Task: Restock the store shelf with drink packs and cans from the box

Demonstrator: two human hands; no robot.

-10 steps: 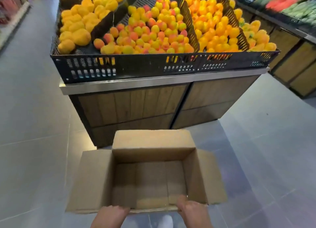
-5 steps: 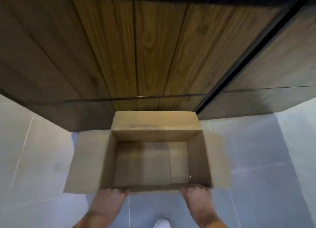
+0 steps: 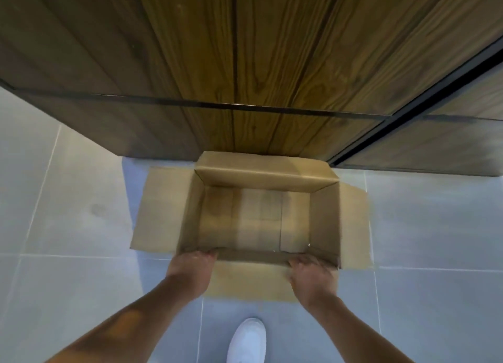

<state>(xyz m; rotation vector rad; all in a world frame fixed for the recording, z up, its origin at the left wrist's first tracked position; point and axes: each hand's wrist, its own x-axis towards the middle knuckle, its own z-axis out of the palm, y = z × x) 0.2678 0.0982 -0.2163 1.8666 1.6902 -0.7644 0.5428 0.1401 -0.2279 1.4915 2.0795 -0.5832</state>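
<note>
- Grey floor tiles (image 3: 81, 281) with pale grout lines fill the lower view, and a wood-grain panelled cabinet front (image 3: 245, 63) rises across the top, split by a dark vertical gap at the right.
- On the tiles, just in front of that cabinet base, sits an open cardboard box (image 3: 324, 221); its far flap stands up against the wood, the side flaps are folded outward, and the near flap lies flat toward the person.
- Inside the box only the bare cardboard bottom shows.
- Left hand (image 3: 192, 267) is closed over the near rim at the box's left corner, fingers curled down inside the wall.
- Right hand (image 3: 310, 274) grips the same near rim toward the right corner; it is blurred, so the fingers seem hooked over the edge, though I cannot be sure how far.
- Both bare forearms reach in from the bottom edge.
- One white shoe (image 3: 246, 341) stands on the tiles between the arms, near the flat flap.
</note>
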